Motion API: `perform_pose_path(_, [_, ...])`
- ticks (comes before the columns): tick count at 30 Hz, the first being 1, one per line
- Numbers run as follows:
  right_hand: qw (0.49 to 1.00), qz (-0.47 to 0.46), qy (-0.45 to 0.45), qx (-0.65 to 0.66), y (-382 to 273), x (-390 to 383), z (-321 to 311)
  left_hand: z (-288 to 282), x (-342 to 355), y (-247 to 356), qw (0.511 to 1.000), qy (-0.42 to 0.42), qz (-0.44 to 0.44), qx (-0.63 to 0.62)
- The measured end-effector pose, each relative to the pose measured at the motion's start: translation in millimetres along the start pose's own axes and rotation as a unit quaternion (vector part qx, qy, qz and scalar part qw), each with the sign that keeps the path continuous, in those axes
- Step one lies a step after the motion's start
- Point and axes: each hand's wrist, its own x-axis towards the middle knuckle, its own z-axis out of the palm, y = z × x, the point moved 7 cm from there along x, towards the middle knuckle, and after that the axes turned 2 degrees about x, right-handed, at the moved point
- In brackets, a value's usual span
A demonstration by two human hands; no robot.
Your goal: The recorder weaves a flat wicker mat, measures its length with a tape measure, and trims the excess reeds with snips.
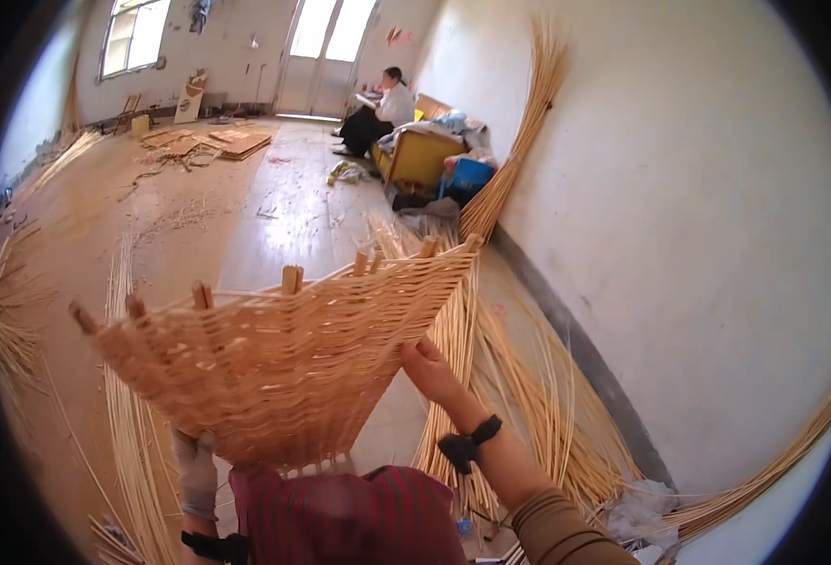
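A half-woven wicker basket of pale strips is tilted up before me, above a dark red striped cloth on my lap. Thick wooden stakes stick out along its upper rim. My right hand grips its right edge, the fingers partly hidden behind the weave. At the lower left corner my left hand, in a greyish glove, is closed on the basket's edge; most of its fingers are out of sight. Black straps circle both wrists.
Long cane bundles lie on the floor at left and right; another bundle leans on the right wall. Farther back, a person sits by a yellow sofa heaped with cloth. Flat woven panels lie at far left.
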Motion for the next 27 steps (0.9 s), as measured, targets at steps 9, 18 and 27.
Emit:
perform_pose_path(9, [0.959,0.197,0.066,-0.194,-19.6,-5.6,7.0,20.7,-49.2,72.4,0.937,0.038,0.005,0.346])
perform_pose_path(18, [0.991,-0.091,0.087,0.053,-63.3,-44.1,25.9,50.8,-56.3,57.0,0.993,0.086,-0.004,-0.081])
perform_pose_path(27, [0.793,-0.452,0.103,-0.395,-329.9,-42.4,210.4,60.5,-74.6,58.5,0.96,0.045,0.0,0.276])
